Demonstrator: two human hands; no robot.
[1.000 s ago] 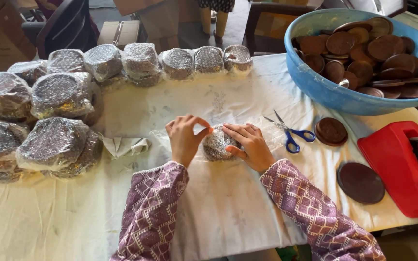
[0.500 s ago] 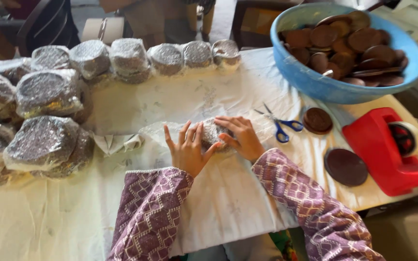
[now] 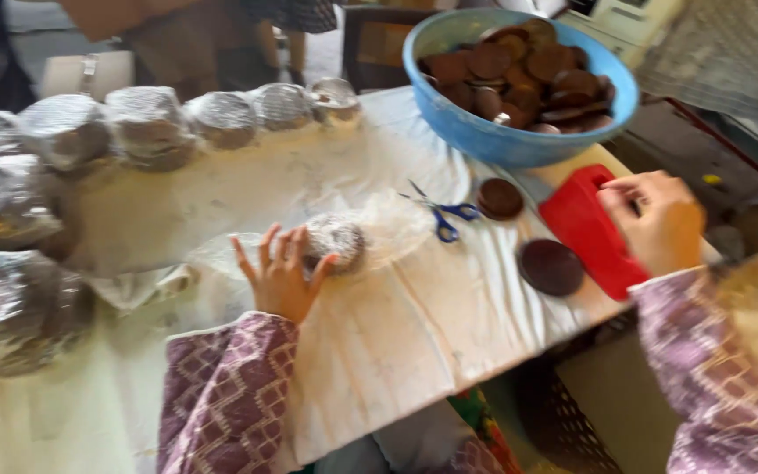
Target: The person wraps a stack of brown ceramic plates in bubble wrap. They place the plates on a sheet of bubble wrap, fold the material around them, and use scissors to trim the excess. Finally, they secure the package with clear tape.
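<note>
A person in purple patterned sleeves works at a white-covered counter. The left hand rests with fingers spread apart against a round plastic-wrapped package near the counter's middle. The right hand has fingers curled onto a red tape dispenser at the right edge. Blue-handled scissors lie between them. Silvery wrapped rounds line the far side; a blue bowl holds brown discs.
</note>
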